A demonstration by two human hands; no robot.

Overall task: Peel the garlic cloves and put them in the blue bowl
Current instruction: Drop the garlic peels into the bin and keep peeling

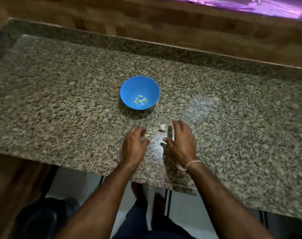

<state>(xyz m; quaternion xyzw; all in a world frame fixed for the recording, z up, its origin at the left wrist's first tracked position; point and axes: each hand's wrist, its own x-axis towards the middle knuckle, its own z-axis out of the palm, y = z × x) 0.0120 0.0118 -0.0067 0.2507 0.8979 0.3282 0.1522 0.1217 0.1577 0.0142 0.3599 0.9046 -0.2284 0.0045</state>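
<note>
A blue bowl (140, 83) stands on the granite counter (60, 100) and holds several small peeled garlic cloves (140, 99). Nearer me, a pale garlic piece with its stalk (161, 127) lies on the stone between my hands. My left hand (134, 144) has curled fingers and pinches a small unpeeled clove (147, 135) at its fingertips. My right hand (180, 140) hovers just right of the garlic piece with fingers spread and relaxed, holding nothing. A bit of pale skin (163, 144) shows by its thumb.
The counter's front edge (78, 167) runs just below my wrists, with floor and my legs beneath. A raised granite lip (146, 47) and a wooden wall (146, 19) close the far side. A dark object (43, 218) sits on the floor at lower left.
</note>
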